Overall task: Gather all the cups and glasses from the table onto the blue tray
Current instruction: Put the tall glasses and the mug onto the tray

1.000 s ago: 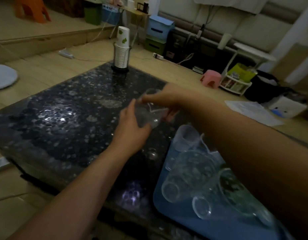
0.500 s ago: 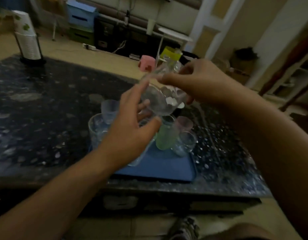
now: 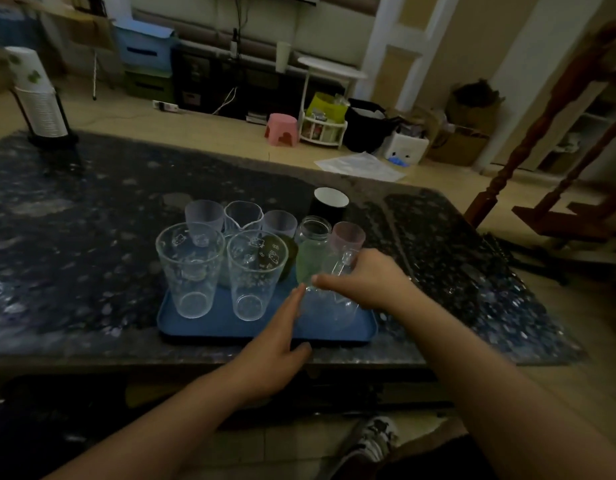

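Both hands at the blue tray's [image 3: 202, 325] near right corner: right hand [image 3: 367, 282] gripping a clear glass [image 3: 330, 306] from above, left hand [image 3: 275, 344] open flat, fingertips just beside it.

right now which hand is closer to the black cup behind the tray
Right. The right hand holds a clear glass over the blue tray's near right corner, in front of the black cup. The left hand sits nearer the person, at the tray's front edge.

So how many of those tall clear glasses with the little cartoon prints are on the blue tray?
2. One tall printed glass stands at the blue tray's front left corner; the other stands just right of it. More could hide behind them.
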